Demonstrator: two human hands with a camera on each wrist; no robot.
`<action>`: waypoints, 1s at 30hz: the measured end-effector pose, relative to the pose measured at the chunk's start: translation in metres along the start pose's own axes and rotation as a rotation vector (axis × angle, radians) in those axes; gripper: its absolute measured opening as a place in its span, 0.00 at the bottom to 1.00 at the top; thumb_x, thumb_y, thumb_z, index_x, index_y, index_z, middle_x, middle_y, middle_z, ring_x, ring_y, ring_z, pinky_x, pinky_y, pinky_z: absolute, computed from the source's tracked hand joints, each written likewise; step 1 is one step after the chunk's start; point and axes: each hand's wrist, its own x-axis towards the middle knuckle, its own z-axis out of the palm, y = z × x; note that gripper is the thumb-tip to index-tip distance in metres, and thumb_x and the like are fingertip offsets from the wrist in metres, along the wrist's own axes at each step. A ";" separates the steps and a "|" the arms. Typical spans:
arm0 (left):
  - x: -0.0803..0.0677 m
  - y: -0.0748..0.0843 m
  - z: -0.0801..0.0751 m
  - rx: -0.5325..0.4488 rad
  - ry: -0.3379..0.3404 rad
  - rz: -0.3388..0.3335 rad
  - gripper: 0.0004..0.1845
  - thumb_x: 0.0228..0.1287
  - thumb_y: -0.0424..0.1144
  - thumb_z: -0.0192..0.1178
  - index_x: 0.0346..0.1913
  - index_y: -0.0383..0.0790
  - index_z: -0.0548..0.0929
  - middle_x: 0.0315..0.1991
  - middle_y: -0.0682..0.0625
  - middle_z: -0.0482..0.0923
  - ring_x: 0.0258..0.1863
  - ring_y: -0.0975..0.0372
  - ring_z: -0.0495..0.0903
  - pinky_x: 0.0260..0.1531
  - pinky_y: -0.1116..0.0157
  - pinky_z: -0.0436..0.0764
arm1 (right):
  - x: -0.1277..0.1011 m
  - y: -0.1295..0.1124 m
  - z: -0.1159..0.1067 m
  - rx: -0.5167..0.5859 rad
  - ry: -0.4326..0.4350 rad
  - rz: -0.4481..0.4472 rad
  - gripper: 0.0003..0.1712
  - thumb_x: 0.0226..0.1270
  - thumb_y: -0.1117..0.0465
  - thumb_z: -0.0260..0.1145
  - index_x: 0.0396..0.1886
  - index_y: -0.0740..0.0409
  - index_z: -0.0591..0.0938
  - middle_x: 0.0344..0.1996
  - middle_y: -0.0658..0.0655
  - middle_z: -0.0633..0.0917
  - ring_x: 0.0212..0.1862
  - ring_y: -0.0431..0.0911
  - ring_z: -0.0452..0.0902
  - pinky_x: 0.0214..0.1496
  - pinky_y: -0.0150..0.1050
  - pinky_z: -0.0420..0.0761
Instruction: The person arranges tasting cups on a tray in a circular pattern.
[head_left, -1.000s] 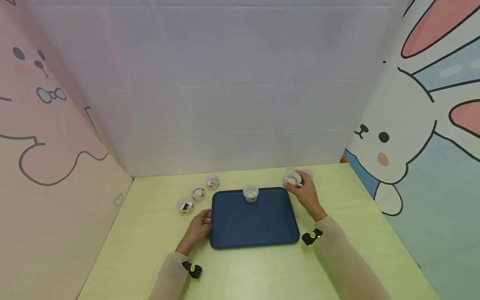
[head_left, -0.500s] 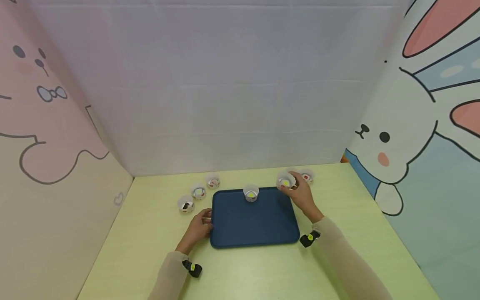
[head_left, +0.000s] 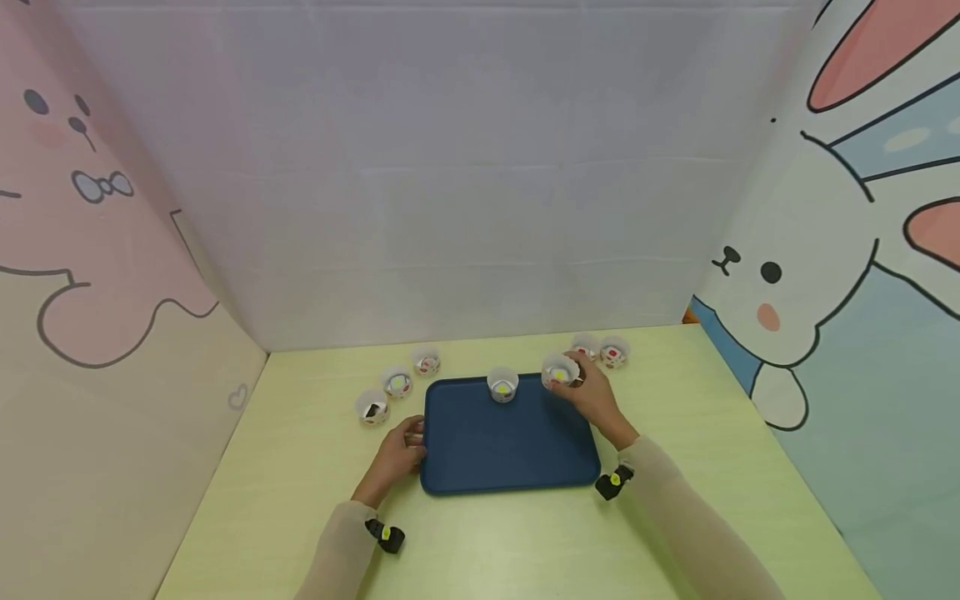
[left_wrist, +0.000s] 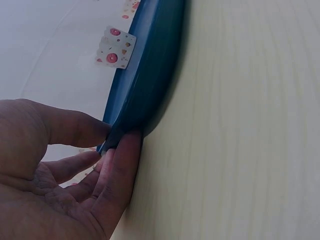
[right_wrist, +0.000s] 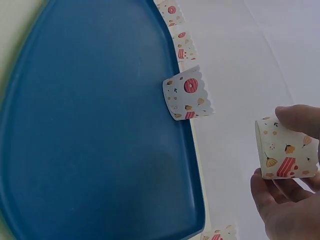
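Observation:
A paper baking cup (head_left: 558, 372) with a scalloped rim and something yellow inside is pinched by my right hand (head_left: 600, 400), over the tray's back right corner. In the right wrist view this cup (right_wrist: 285, 148) shows printed cakes and stands apart from the tray. My left hand (head_left: 396, 458) grips the left rim of the blue tray (head_left: 510, 454). The left wrist view has the thumb (left_wrist: 80, 127) at the rim and fingers against the tray's side. Another paper cup (head_left: 502, 386), also with something yellow inside, stands on the tray at the back edge.
Left of the tray stand three paper cups, the nearest one (head_left: 372, 408) holding something black. Behind my right hand are two more, a paper cup (head_left: 584, 345) partly covered and a paper cup (head_left: 614, 352) with red inside. A white cloth backdrop (head_left: 465, 208) rises behind the table.
My right hand has carried its paper cup leftward from the back right of the table to over the tray, uncovering the cups behind it. The left hand and the tray stay in place.

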 end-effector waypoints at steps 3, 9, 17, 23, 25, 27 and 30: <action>-0.001 0.002 0.000 -0.001 -0.001 -0.003 0.33 0.58 0.23 0.55 0.69 0.36 0.68 0.57 0.38 0.73 0.49 0.52 0.78 0.27 0.61 0.83 | -0.001 0.001 0.003 -0.043 0.000 -0.003 0.36 0.59 0.58 0.73 0.66 0.59 0.71 0.55 0.66 0.79 0.50 0.56 0.81 0.48 0.44 0.81; -0.001 0.004 0.001 -0.008 -0.003 -0.010 0.33 0.58 0.23 0.56 0.69 0.37 0.68 0.58 0.39 0.73 0.50 0.52 0.78 0.28 0.61 0.83 | -0.001 0.007 0.010 -0.092 0.002 -0.001 0.36 0.57 0.57 0.73 0.64 0.60 0.73 0.49 0.65 0.82 0.38 0.47 0.79 0.40 0.38 0.77; 0.000 0.003 0.001 0.009 0.000 -0.007 0.32 0.59 0.22 0.55 0.69 0.36 0.68 0.58 0.38 0.73 0.52 0.50 0.77 0.28 0.61 0.83 | -0.003 0.013 0.021 -0.083 -0.027 0.029 0.35 0.55 0.58 0.74 0.63 0.59 0.74 0.48 0.64 0.83 0.38 0.45 0.78 0.41 0.37 0.76; 0.000 0.001 0.001 0.012 0.003 -0.002 0.32 0.58 0.22 0.56 0.69 0.35 0.69 0.58 0.37 0.73 0.53 0.50 0.78 0.29 0.60 0.83 | -0.004 0.019 0.028 -0.108 -0.056 0.043 0.34 0.56 0.58 0.74 0.63 0.57 0.74 0.47 0.61 0.83 0.37 0.45 0.76 0.40 0.38 0.74; -0.001 0.001 0.002 0.014 0.003 -0.001 0.32 0.58 0.22 0.56 0.69 0.35 0.69 0.58 0.37 0.73 0.53 0.50 0.78 0.29 0.60 0.83 | -0.003 0.021 0.030 -0.107 -0.055 0.038 0.33 0.55 0.58 0.75 0.61 0.57 0.75 0.46 0.61 0.83 0.37 0.45 0.76 0.40 0.38 0.74; -0.001 0.000 0.002 0.015 0.006 -0.003 0.32 0.58 0.22 0.56 0.69 0.35 0.69 0.58 0.38 0.73 0.53 0.50 0.78 0.29 0.60 0.83 | -0.003 0.022 0.032 -0.109 -0.052 0.036 0.32 0.55 0.58 0.75 0.59 0.57 0.76 0.45 0.61 0.83 0.37 0.45 0.76 0.41 0.38 0.74; -0.001 0.001 0.002 0.015 0.008 -0.004 0.32 0.58 0.22 0.56 0.69 0.35 0.69 0.58 0.38 0.73 0.53 0.50 0.78 0.28 0.60 0.83 | -0.004 0.023 0.035 -0.115 -0.048 0.030 0.31 0.54 0.58 0.75 0.58 0.57 0.77 0.45 0.61 0.83 0.37 0.45 0.76 0.40 0.38 0.74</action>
